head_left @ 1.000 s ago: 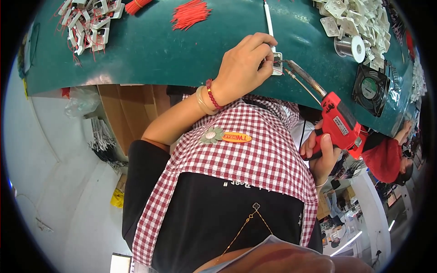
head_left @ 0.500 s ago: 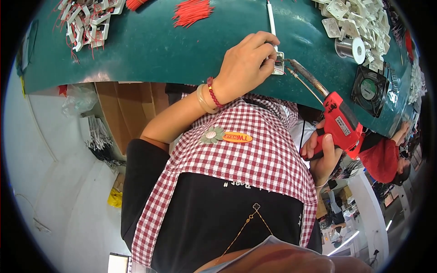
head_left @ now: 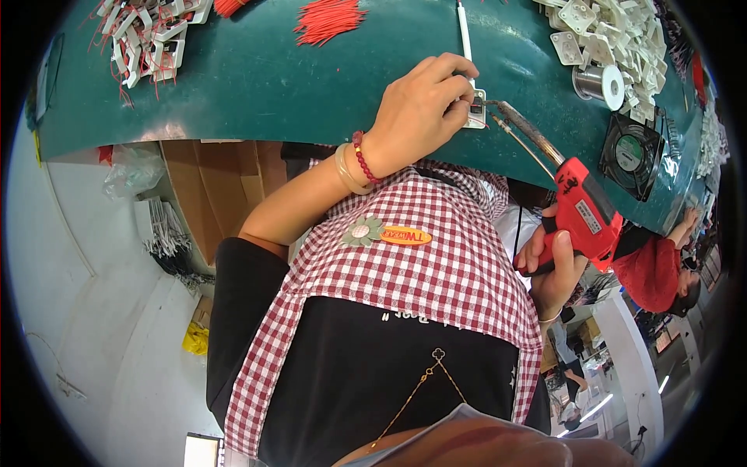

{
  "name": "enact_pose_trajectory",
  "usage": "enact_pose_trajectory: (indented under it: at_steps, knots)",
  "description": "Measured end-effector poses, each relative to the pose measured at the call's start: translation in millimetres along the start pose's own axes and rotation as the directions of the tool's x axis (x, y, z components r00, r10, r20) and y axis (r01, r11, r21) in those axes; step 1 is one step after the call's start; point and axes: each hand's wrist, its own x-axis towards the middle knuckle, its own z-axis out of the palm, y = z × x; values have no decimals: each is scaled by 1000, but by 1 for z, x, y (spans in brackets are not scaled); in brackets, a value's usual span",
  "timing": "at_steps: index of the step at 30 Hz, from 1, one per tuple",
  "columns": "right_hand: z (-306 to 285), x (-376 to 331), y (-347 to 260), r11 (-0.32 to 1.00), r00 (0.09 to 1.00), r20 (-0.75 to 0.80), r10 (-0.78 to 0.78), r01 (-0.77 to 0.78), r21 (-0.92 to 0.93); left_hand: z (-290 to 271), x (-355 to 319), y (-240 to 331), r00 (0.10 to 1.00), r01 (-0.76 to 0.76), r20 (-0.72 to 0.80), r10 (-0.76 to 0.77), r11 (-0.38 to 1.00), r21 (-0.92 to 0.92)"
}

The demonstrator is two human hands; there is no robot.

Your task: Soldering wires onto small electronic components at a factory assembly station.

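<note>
At the table's near edge, a small white plastic housing has a dark part inside and a short red wire by it. My left hand is closed at its left side, fingers bent and thumb against it; the fingertips are partly hidden. My right hand grips the handle of a red soldering gun. The gun's dark, worn tip points up and left, right beside the housing; whether they touch I cannot tell. A thin metal feed tube runs below the barrel. A white cable extends away from the housing.
A solder wire spool and a black fan stand to the right on the green table. White plastic parts pile up behind them. Red tubes and wired housings lie far left. Another person in red sits at right.
</note>
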Motion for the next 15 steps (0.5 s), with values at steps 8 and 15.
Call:
enact_pose_trajectory:
  at_steps: [8,15]
  knots:
    - [-1,-2,1,999,999,-20,43,-43,-14,0,0,-1,1000,-8,3,8,1000,2]
    - [-2,-1,-1,1000,999,-40,-13,12,-17,2,1,-3,1000,-6,20,6,1000,4]
